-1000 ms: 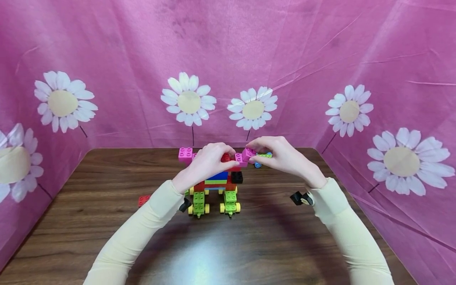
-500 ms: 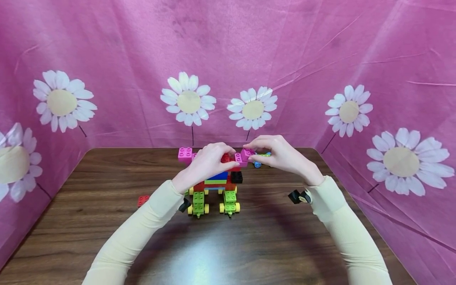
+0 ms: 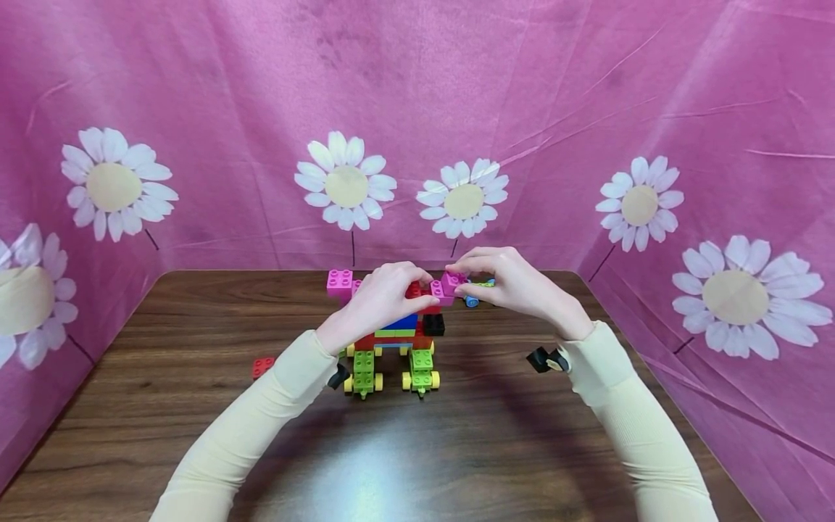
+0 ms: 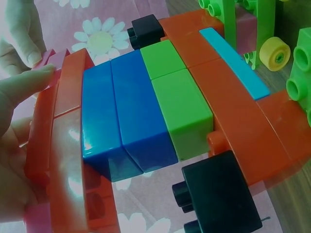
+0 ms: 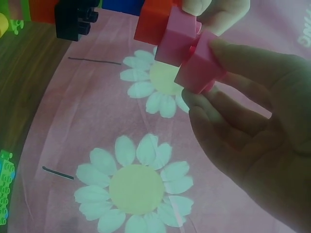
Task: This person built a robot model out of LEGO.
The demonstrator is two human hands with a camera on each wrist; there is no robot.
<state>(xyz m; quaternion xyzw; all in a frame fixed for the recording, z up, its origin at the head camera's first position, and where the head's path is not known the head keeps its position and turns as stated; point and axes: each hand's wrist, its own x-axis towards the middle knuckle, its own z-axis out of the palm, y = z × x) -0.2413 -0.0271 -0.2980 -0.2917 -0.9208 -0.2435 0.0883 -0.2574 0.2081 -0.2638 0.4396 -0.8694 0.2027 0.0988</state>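
A tall figure built of toy building bricks stands on the table, with blue bricks (image 4: 129, 111) at its middle and red bricks (image 4: 68, 141) on top. My left hand (image 3: 378, 296) grips the red top, thumb on the near side. Between thumb and fingers, my right hand (image 3: 509, 281) pinches a pink brick (image 5: 201, 65) at the figure's upper right. It touches another pink brick (image 5: 172, 41) attached to the red end and overlaps it in a step. A further pink brick (image 3: 339, 281) sticks out at the upper left.
Green wheeled bases (image 3: 421, 368) with yellow wheels carry the figure. Black bricks (image 3: 433, 324) jut from its sides. A loose red brick (image 3: 263, 367) lies left on the wooden table (image 3: 496, 435). A blue-and-green piece (image 3: 472, 300) sits behind my right hand. Pink flowered cloth (image 3: 548, 87) surrounds the table.
My right hand has shifted slightly left with the pink brick, which now sits closer over the pink brick beside it. The left hand has stayed in place.
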